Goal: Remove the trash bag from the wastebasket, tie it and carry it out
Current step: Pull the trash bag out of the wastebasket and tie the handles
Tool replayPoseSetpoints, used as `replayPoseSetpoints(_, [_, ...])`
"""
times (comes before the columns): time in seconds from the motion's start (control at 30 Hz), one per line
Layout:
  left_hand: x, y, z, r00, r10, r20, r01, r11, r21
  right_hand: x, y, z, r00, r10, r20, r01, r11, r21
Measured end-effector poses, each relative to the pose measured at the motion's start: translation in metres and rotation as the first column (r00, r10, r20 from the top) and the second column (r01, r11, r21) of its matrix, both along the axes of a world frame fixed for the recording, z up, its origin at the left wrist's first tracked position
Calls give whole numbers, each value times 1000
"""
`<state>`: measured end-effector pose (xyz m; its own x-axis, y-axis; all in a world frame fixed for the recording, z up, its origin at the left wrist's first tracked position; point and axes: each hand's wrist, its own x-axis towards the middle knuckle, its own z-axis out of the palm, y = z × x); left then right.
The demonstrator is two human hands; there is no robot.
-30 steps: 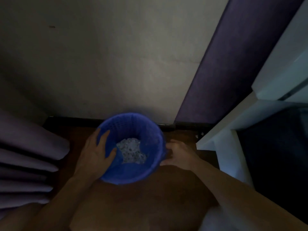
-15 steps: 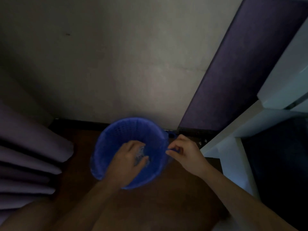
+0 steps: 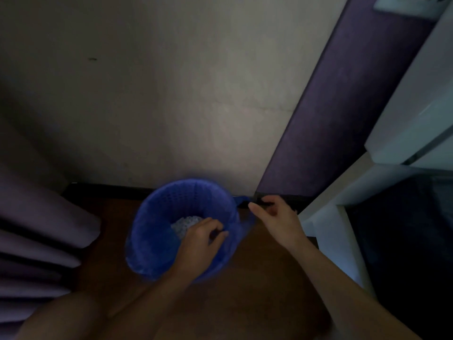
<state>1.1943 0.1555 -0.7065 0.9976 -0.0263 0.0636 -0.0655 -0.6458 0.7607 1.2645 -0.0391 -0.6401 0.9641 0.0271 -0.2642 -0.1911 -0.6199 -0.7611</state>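
One wastebasket (image 3: pixel 157 241) stands on the floor by the wall, lined with one blue trash bag (image 3: pixel 241 201). Left hand (image 3: pixel 201 238) pinches inside; right hand (image 3: pixel 274 214) pinches the bag's handle. Contents blurred.

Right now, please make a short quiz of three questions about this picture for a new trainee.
1. True or false: the left hand is inside the opening of the wastebasket.
2. Where is the right hand? A) deep inside the wastebasket B) outside the rim, at the loose blue flap of the trash bag C) on the curtain
3. Fill in: the pale crumpled trash lies at the ______ of the wastebasket.

Key:
1. True.
2. B. Whether the fingers pinch the flap is too dim to tell.
3. Bottom.
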Motion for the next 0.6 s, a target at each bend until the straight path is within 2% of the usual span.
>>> replayPoseSetpoints(0.07, [-2, 2, -1, 999, -31, 21, 31, 1000, 4, 0, 5, -3, 992, 7, -127, -1, 999, 51])
replayPoseSetpoints(0.17, [-3, 7, 2, 997, -61, 55, 60, 998, 19, -3, 18, -9, 983, 62, -175, -37, 989, 144])
replayPoseSetpoints(0.23, [-7, 13, 5, 996, -74, 47, 73, 997, 10, 0, 27, -6, 978, -8, -208, 59, 969, 238])
replayPoseSetpoints(0.33, [-15, 28, 8, 999, -39, 18, 39, 998, -51, 7, 36, 7, 939, -156, -306, 293, 828, 479])
replayPoseSetpoints(0.43, [-21, 49, 11, 995, 81, 53, -80, 996, -26, 8, 43, 16, 947, -97, -305, 280, 714, 642])
replayPoseSetpoints(0.5, [-25, 65, 15, 986, 136, 100, -140, 990, 26, 6, 50, 12, 947, -50, -316, 248, 737, 628])
replayPoseSetpoints(0.6, [-37, 95, 14, 952, 237, 193, -264, 956, 127, 3, 62, -1, 964, -35, -265, 166, 855, 491])
